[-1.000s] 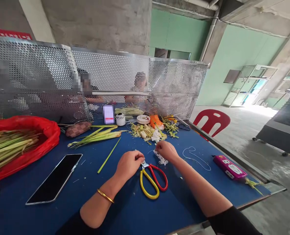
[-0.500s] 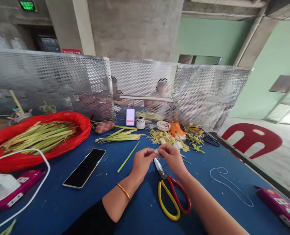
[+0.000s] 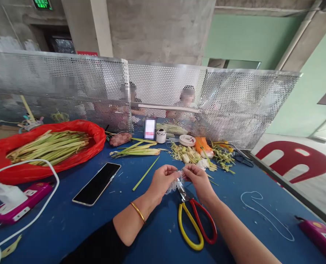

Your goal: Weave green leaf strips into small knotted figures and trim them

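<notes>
Between my two hands is a small bundle of whitish, see-through looped thread (image 3: 172,186). My left hand (image 3: 161,183) pinches it from the left with thumb and fingers. On its other side my right hand (image 3: 200,181) pinches with the fingertips close by. Loops hang down below the left fingers. Scissors (image 3: 184,197) with one yellow and one red handle lie on the blue table (image 3: 151,234) beneath, blades pointing toward my fingers. Left of my hands lies a single green stalk (image 3: 145,173).
At left sit a red bag (image 3: 96,141) of green stalks, a phone (image 3: 96,184) and a purple power strip (image 3: 37,192) with a white cable. Plant scraps (image 3: 186,152) and a tape roll (image 3: 187,140) lie behind my hands. Loose thread (image 3: 264,212) lies right. A perforated screen (image 3: 165,84) stands behind.
The looped thread now shows more, spread out below my fingers, where before only a small white clump was visible. My hands remain close together. The camera view has shifted slightly.
</notes>
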### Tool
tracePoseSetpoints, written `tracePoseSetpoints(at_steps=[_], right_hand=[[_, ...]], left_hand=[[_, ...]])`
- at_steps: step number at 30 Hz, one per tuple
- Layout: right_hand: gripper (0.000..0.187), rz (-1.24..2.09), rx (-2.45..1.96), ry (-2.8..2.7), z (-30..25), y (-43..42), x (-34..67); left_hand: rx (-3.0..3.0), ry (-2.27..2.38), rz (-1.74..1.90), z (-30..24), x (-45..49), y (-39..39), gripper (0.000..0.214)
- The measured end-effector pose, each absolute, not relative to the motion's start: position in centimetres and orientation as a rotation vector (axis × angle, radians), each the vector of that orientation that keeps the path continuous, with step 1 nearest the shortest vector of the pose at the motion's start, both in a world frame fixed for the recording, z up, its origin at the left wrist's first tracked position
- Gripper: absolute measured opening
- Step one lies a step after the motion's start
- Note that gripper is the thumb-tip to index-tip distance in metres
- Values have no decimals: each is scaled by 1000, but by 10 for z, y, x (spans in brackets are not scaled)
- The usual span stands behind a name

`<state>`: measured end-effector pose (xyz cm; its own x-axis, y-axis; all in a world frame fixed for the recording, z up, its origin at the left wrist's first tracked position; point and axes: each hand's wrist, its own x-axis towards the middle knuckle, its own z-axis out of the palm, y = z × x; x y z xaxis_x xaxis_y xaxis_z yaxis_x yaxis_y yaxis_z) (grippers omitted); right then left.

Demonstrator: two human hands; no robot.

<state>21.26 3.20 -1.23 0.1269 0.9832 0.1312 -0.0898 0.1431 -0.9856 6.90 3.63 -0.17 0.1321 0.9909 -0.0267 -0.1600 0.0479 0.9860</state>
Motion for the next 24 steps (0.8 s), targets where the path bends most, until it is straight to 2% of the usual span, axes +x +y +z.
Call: tracePoseSetpoints(at_steps=[7, 18, 24], right_hand=[[29, 1133, -991, -953, -7, 33, 220], [29, 1265, -908, -717, -5, 43, 247], [23, 1188, -972, -682, -12, 52, 266]], left_hand=[[1083, 1120, 1290, -8, 61, 49, 18], [762, 1044, 1341, -7, 45, 65, 24], [675, 967, 1327, -5, 40, 68, 27]])
